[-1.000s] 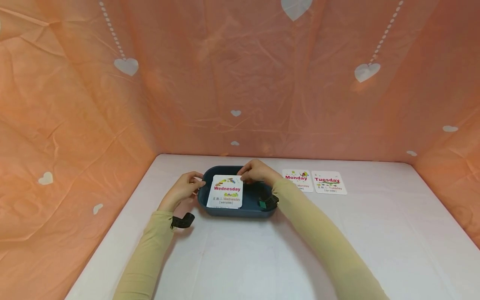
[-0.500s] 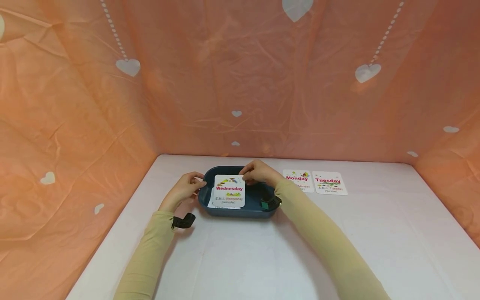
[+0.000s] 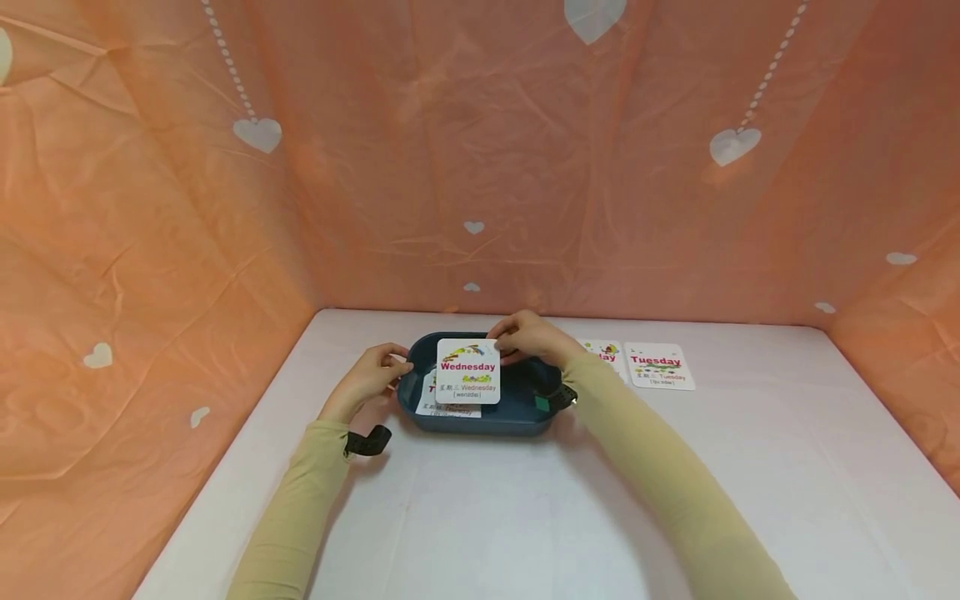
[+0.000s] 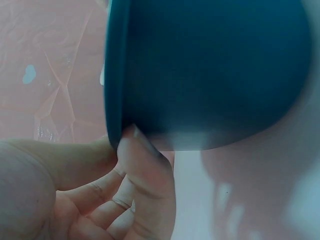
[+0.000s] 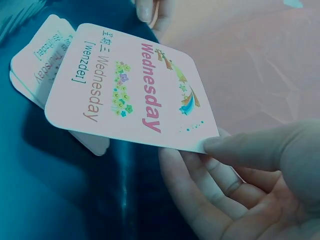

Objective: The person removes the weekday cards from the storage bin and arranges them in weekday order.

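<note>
In the head view my right hand point(image 3: 532, 337) pinches the Wednesday card point(image 3: 468, 372) by its upper right corner, above a dark blue oval tray point(image 3: 468, 424). The right wrist view shows the thumb on top of that card point(image 5: 130, 90) and fingers beneath it. Under it, inside the tray, lie other cards; the top one is a Thursday card point(image 5: 40, 75), partly covered. My left hand point(image 3: 367, 379) holds the tray's left end. Up close in the left wrist view, thumb and index finger pinch the tray's rim point(image 4: 116, 75).
To the right of the tray lie a Monday card point(image 3: 606, 354), partly hidden by the right arm, and a Tuesday card point(image 3: 660, 366). The white tabletop point(image 3: 465, 517) ends at an orange cloth backdrop point(image 3: 525, 208) with heart prints.
My right hand has lifted the Wednesday card off the other cards and shifted it right and up, uncovering part of the Thursday card. The left hand stays at the tray's rim.
</note>
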{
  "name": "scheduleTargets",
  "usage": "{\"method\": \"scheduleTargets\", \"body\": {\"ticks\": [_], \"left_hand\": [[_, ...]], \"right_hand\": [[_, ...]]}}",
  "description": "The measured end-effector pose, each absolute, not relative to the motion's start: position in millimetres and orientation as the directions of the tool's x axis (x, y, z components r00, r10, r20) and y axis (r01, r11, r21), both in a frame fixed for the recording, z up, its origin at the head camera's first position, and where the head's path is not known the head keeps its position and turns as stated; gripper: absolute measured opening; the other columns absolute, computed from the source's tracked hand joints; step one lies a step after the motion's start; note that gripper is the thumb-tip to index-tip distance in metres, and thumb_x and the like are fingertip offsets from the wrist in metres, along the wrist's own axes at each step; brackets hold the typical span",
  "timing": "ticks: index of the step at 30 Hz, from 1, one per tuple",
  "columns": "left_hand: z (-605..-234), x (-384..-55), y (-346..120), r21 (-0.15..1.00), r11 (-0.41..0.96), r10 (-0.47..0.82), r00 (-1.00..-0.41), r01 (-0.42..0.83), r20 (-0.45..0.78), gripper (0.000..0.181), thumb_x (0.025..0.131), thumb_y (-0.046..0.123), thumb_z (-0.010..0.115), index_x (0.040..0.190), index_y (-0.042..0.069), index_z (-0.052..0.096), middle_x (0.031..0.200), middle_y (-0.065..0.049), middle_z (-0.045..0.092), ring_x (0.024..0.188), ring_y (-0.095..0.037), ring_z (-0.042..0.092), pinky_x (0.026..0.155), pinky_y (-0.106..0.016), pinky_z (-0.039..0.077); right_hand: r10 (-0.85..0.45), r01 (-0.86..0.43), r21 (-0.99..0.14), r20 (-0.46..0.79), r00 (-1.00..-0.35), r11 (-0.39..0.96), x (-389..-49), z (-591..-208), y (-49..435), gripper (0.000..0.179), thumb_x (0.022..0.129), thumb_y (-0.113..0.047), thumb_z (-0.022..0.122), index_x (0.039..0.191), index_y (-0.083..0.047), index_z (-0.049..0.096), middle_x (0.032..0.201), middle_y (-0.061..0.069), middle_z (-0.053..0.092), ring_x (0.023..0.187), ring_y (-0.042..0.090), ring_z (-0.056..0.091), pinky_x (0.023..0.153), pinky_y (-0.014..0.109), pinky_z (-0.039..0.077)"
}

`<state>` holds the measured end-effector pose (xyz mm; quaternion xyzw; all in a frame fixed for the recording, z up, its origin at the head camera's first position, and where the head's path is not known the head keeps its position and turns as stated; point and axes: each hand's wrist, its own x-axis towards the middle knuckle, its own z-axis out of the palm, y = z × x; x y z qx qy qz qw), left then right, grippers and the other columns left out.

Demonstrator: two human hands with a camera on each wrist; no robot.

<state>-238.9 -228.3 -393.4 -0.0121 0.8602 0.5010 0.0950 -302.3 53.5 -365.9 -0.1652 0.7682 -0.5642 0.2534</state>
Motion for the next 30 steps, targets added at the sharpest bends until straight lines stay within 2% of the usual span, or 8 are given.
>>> {"method": "scheduleTargets", "body": {"ticks": [9,14,20,30], "left_hand": [[-394.5,-238.7,-227.3,0.858,0.497,0.061,-0.981,-0.128,-0.182,0.035,0.096,0.012,0.058,0.127,-0.002,0.049,0.096,-0.020,0.058,0.068,-0.020,0.055,0.056,-0.035,0.049],[-395.0,-239.4,-226.9,0.859,0.497,0.064,-0.983,-0.119,-0.174,0.034,0.096,0.011,0.057,0.126,-0.003,0.049,0.097,-0.022,0.058,0.069,-0.021,0.055,0.057,-0.034,0.049],[-392.5,-237.3,-226.8,0.854,0.503,0.060,-0.981,-0.131,-0.186,0.035,0.097,0.012,0.057,0.127,-0.002,0.049,0.101,-0.023,0.058,0.070,-0.021,0.055,0.059,-0.034,0.050],[-390.8,-236.1,-226.3,0.856,0.501,0.064,-0.980,-0.130,-0.186,0.036,0.097,0.012,0.056,0.129,-0.002,0.047,0.101,-0.024,0.058,0.069,-0.020,0.054,0.059,-0.034,0.049]], "right_hand": [[-0.528,0.038,-0.958,-0.189,-0.828,0.283,-304.3,-356.0,66.6,0.028,0.092,0.006,0.054,0.120,0.009,0.056,0.113,0.023,0.059,0.097,0.029,0.063,0.087,0.047,0.049],[-0.512,0.040,-0.965,-0.172,-0.842,0.259,-303.2,-346.4,75.6,0.030,0.091,0.009,0.055,0.120,0.011,0.056,0.108,0.022,0.059,0.094,0.028,0.062,0.087,0.049,0.048],[-0.494,0.024,-0.969,-0.146,-0.857,0.245,-302.4,-336.8,89.6,0.030,0.090,0.010,0.053,0.119,0.012,0.056,0.103,0.020,0.060,0.088,0.024,0.061,0.086,0.047,0.049],[-0.433,0.013,-0.959,-0.139,-0.891,0.282,-303.9,-324.9,124.0,0.029,0.091,0.006,0.055,0.120,0.009,0.056,0.108,0.021,0.058,0.094,0.027,0.060,0.084,0.042,0.051]]}}
